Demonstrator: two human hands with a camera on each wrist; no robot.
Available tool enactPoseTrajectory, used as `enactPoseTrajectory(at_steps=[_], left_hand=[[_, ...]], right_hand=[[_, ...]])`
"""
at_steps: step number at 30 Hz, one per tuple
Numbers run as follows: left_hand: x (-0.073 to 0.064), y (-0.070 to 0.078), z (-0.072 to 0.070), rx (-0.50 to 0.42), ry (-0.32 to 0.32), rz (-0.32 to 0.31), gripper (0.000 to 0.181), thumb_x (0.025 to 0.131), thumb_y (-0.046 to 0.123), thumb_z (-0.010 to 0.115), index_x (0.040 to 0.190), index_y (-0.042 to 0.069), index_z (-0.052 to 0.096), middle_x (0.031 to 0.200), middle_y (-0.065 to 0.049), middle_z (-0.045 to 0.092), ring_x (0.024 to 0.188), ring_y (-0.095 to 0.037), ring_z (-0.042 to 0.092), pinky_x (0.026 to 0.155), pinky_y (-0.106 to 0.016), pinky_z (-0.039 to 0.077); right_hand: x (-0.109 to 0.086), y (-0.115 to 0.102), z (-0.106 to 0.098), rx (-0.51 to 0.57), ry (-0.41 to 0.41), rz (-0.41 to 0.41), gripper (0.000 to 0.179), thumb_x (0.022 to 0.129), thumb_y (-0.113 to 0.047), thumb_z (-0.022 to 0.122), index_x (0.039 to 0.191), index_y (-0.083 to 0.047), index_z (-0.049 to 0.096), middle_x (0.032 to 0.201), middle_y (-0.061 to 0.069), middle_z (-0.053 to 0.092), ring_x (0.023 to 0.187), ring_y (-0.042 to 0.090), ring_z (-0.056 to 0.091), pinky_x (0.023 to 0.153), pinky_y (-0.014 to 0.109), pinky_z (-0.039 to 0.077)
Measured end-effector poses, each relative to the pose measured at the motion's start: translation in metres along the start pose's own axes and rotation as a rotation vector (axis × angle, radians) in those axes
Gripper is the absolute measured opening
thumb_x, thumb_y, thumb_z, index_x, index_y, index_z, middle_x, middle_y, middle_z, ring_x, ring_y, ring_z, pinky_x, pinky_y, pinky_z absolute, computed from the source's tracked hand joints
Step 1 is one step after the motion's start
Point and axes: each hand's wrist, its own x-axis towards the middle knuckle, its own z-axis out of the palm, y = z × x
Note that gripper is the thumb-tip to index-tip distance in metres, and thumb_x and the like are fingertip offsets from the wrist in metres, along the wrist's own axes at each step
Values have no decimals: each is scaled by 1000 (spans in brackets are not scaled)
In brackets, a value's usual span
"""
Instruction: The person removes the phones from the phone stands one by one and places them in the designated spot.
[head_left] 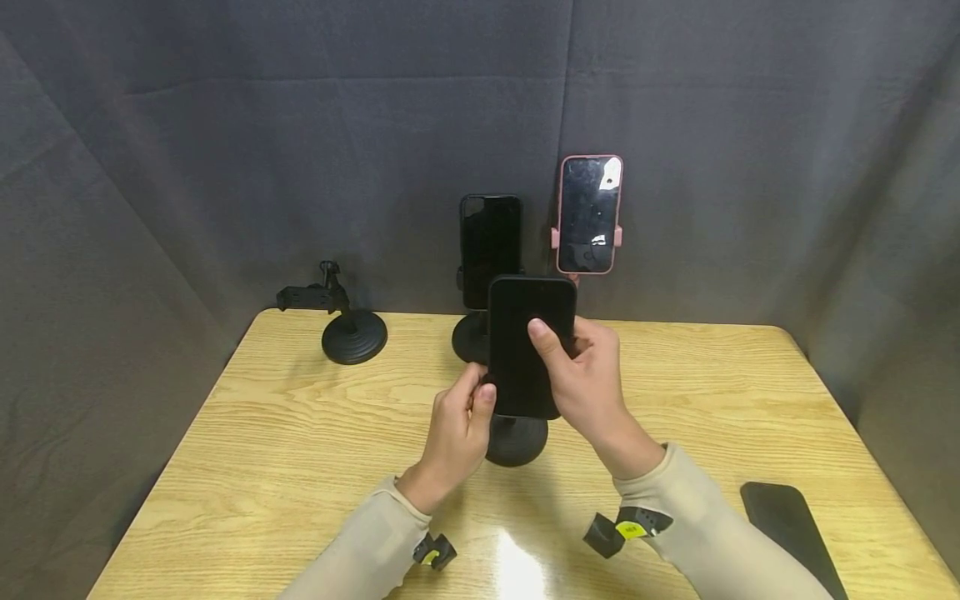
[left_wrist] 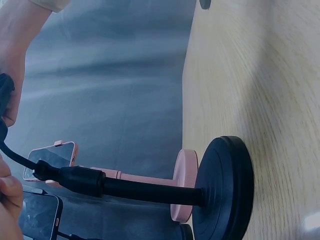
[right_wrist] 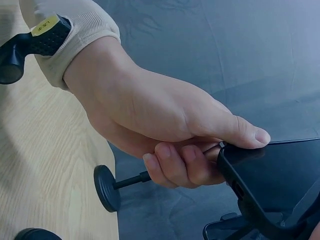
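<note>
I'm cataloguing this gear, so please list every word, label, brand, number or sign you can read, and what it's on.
No text can be read with certainty.
Yellow left-wrist label: short marking, too blurred to quote.
Yellow right-wrist label: marking too small to read.
Nearest phone: no lettering visible.

Before grey cloth [head_left: 300, 125], a pink-rimmed phone [head_left: 589, 214] stands in a pink holder [left_wrist: 185, 165] beside a black-cased phone [head_left: 491, 242] on a rear stand [head_left: 469, 335], while a clamp stand [head_left: 354, 337] sits at the counter's [head_left: 300, 467] far left and a dark slab [head_left: 789, 527] lies near right
</note>
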Motion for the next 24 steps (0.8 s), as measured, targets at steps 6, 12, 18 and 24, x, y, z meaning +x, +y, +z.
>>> enactPoseTrajectory(at_steps=[6, 12, 18, 24], left_hand=[[-1, 0, 1, -22, -9, -5, 55, 110, 45, 33, 99, -1, 60, 61, -2, 43, 58, 1, 33, 49, -13, 29], [-3, -2, 2, -47, -11, -11, 50, 110, 41, 35, 99, -1, 61, 61, -4, 45, 57, -1, 37, 49, -15, 34], [-4, -1, 2, -63, 2, -28, 50, 110, 41, 35, 99, 0, 60, 65, -9, 61, 59, -13, 60, 57, -22, 53], [-3, 1, 4, -71, -9, -15, 48, 110, 41, 35, 96, 1, 59, 65, -8, 59, 59, -13, 57, 56, -24, 52]], right_hand=[[1, -1, -2, 14, -4, -9, 19, 98, 1, 59, 107, 15, 69, 87, -16, 77, 77, 10, 77, 64, 33, 63], [4, -2, -1, 23, 6, -17, 19, 98, 1, 60, 106, 15, 69, 87, -15, 77, 76, 10, 77, 64, 33, 63], [10, -4, 1, 16, -4, -41, 20, 98, -2, 61, 107, 14, 70, 89, -15, 78, 78, 11, 77, 66, 35, 63], [11, -6, 0, 28, 29, -40, 19, 98, 2, 59, 105, 15, 70, 86, -14, 78, 75, 11, 77, 64, 34, 63]])
